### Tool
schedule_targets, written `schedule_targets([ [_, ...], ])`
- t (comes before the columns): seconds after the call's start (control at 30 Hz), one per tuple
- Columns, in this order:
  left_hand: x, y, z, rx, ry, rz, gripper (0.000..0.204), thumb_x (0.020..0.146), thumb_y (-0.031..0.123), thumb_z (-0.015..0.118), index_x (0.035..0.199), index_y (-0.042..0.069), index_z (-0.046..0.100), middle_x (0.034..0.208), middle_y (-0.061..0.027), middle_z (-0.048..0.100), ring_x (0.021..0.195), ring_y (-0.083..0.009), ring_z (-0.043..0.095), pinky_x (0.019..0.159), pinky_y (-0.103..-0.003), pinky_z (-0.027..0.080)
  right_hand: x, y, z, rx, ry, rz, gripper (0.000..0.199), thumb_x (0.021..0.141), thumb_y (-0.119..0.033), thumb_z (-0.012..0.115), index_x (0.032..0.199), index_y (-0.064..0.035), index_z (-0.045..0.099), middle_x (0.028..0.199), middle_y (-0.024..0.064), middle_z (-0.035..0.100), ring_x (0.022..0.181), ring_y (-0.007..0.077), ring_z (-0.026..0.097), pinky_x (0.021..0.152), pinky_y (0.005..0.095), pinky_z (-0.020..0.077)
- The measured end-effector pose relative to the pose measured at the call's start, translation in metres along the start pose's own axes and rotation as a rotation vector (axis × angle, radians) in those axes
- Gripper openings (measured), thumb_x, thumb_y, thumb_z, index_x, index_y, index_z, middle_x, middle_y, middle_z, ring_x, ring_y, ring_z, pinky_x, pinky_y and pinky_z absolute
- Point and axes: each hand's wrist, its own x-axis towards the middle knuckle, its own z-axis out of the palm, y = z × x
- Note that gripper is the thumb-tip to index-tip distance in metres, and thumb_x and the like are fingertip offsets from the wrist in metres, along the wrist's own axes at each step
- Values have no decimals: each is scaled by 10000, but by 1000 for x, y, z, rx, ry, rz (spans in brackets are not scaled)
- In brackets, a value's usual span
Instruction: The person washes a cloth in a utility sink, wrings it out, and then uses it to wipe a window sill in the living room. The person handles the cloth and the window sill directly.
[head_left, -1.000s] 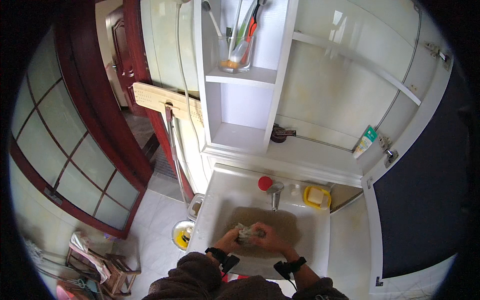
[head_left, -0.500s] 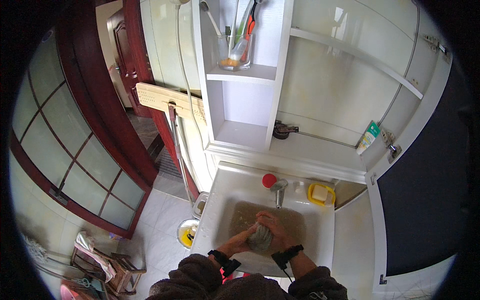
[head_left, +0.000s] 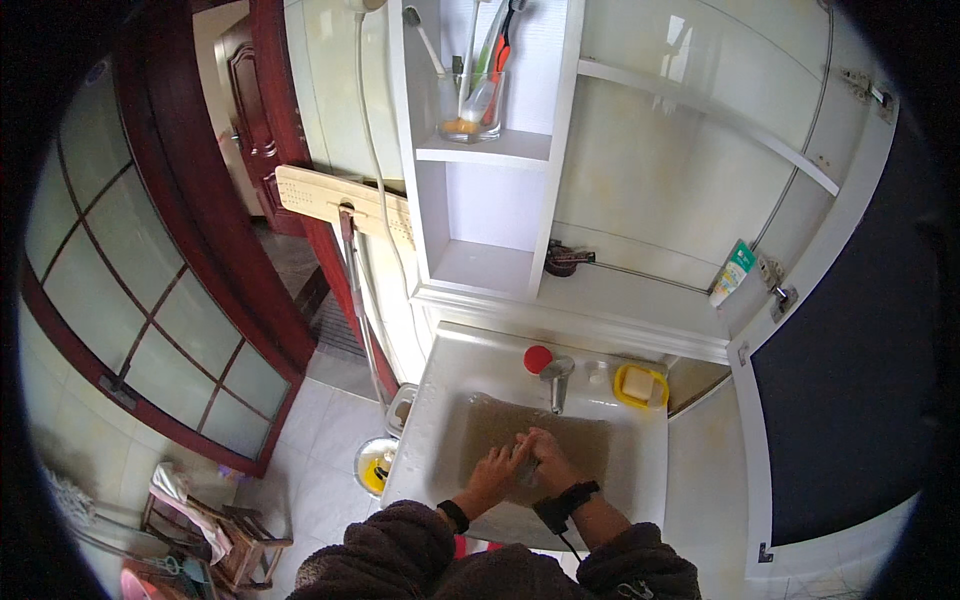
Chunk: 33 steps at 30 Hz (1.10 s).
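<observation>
Over the white sink [head_left: 420,440] both hands are pressed together above murky brown water [head_left: 580,450]. A wadded grey cloth [head_left: 528,474] is squeezed between them, only a small part of it showing. My left hand [head_left: 490,476] lies back up, its fingers reaching across onto the cloth and touching the other hand. My right hand [head_left: 550,458] curls round the cloth from the right side. Just beyond the hands stands the metal faucet [head_left: 557,382]; no stream of water from it can be made out.
On the sink's back ledge are a red round lid [head_left: 537,360] and a yellow soap dish [head_left: 640,386] with soap. Above hangs a white open cabinet [head_left: 484,268], its mirror door [head_left: 850,380] swung out rightward. A flat mop [head_left: 345,205] leans at left; a metal basin [head_left: 372,468] sits below.
My left hand has turned from cupping the cloth's side to lying over it, back up. The cloth, a plain large wad before, is now mostly hidden between the hands.
</observation>
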Motion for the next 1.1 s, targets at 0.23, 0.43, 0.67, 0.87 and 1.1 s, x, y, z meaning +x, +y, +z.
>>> schedule_targets([
  [0.23, 0, -21, -6, -566, -105, -237, 527, 843, 193, 631, 1326, 81, 454, 1005, -148, 640, 811, -302, 633, 748, -404, 543, -5, -56, -20, 608, -332, 269, 510, 975, -322, 542, 1409, -90, 406, 1299, 77, 534, 1186, 220, 520, 1014, 383, 425],
  [0.43, 10, -14, -14, -2399, -327, -899, 406, 911, 327, 572, 1209, 54, 528, 978, -101, 631, 817, -231, 628, 695, -329, 548, -31, -100, 2, 709, -385, 134, 560, 974, -407, 527, 1420, -91, 408, 1342, 118, 509, 1189, 222, 523, 1008, 396, 431],
  [0.67, 10, 11, -27, -2659, -393, -1003, 466, 922, 372, 573, 1218, 24, 480, 914, -96, 588, 745, -178, 583, 578, -285, 512, -11, -103, 3, 577, -639, -137, 303, 919, -357, 639, 1073, -101, 587, 1118, 60, 579, 982, 166, 569, 830, 340, 492],
  [0.87, 16, -12, -11, -1872, -645, -698, 469, 879, 389, 656, 1137, 15, 536, 772, -50, 569, 629, -154, 542, 534, -280, 487, 5, -89, -3, 12, -361, 54, 138, 875, -189, 687, 897, -105, 579, 831, 9, 599, 772, 120, 572, 691, 317, 490],
  [1.1, 15, -11, 18, -439, -290, -297, 579, 767, 401, 767, 1094, -17, 536, 862, -187, 679, 798, -334, 691, 650, -439, 542, 0, -64, 13, -627, -78, -171, 325, 810, -307, 711, 928, -28, 593, 787, 158, 627, 714, 280, 621, 673, 403, 492],
])
